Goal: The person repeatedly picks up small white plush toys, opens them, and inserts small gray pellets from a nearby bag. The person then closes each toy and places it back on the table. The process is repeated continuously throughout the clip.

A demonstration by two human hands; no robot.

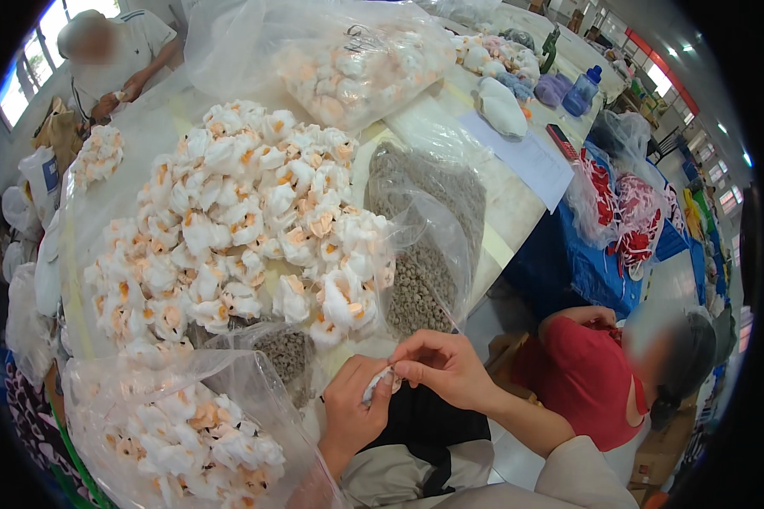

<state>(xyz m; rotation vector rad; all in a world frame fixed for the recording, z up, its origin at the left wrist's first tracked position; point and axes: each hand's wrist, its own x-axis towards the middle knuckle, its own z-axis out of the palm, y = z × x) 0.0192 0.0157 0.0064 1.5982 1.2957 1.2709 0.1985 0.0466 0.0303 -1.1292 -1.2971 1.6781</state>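
Observation:
Above my lap, my left hand (355, 409) is closed round a small white plush piece (373, 388) with a peach-coloured part. My right hand (443, 371) meets it there, thumb and forefinger pinched together at the piece's upper edge. What that pinch holds is too small to make out. Just beyond my hands, a large heap of similar white and peach plush pieces (229, 212) covers the table. Small grey-brown pellets lie in a clear plastic bag (433, 246) beyond my right hand, and more pellets (287, 352) show beyond my left.
A clear bag of plush pieces (204, 433) stands by my left forearm; another bag (356, 72) lies at the far side. White paper (526, 161), a phone (561, 142) and a blue bottle (581, 92) are at right. One person in red (569, 382) sits close right; another sits far left.

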